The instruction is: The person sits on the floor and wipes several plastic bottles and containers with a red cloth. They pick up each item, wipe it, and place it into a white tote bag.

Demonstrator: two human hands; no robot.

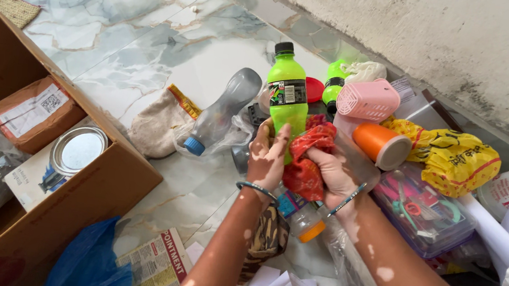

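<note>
A view from above looks down on two bare arms reaching over a pale marble floor [152,35] strewn with household odds and ends. The left hand [267,157] is wrapped around the lower body of a bright green bottle [287,92] with a black cap, which stands upright just in front of the wrists. The right hand [334,171] is closed on a crumpled red cloth [306,165], pressed against the bottle's side. The work appears to be wiping the bottle; done well, the left hand would keep it steady and upright while the cloth travels around the whole surface, including under the label. Each wrist wears one thin bangle. Counting bottles: two green ones, the second [333,85] lying farther back near the wall [439,36], one clear grey bottle with a blue cap [223,111] on its side to the left, and one small bottle with an orange cap [308,222] beneath the wrists. There is one pink slotted basket [368,100], one orange tumbler [381,144] on its side, one yellow printed bag [457,161], and one clear lidded box of small tools [425,217] to the right. To the left stands one open cardboard box [123,176] holding one round tin [78,150] and one wrapped parcel [34,111]. One blue plastic bag [91,262] and one newspaper sheet [158,263] lie nearest the viewer.
</note>
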